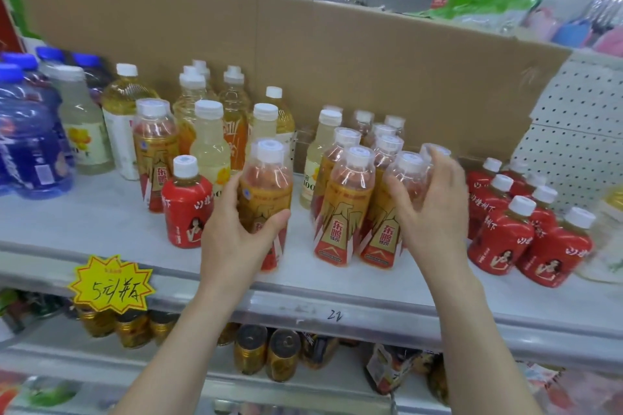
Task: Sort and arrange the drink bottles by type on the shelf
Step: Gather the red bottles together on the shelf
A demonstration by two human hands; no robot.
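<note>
the left hand (236, 239) gripped a stray gold bottle (266, 192) at the shelf (101, 212) front. the right hand (431, 202) curled round the end bottle (406, 172) of the gold cluster (347, 205). red bottles (505, 229) stood grouped at the right. a red stray (187, 209) and mixed pale bottles (209, 145) behind looked still unsorted.

head | looks forward-down | close to shelf (101, 219)

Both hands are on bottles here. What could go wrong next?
The left hand grips a gold bottle near the shelf edge; a slip could drop it. The right hand holds a second bottle inside a tight cluster; pulling it may topple neighbours or the red bottles alongside.
</note>
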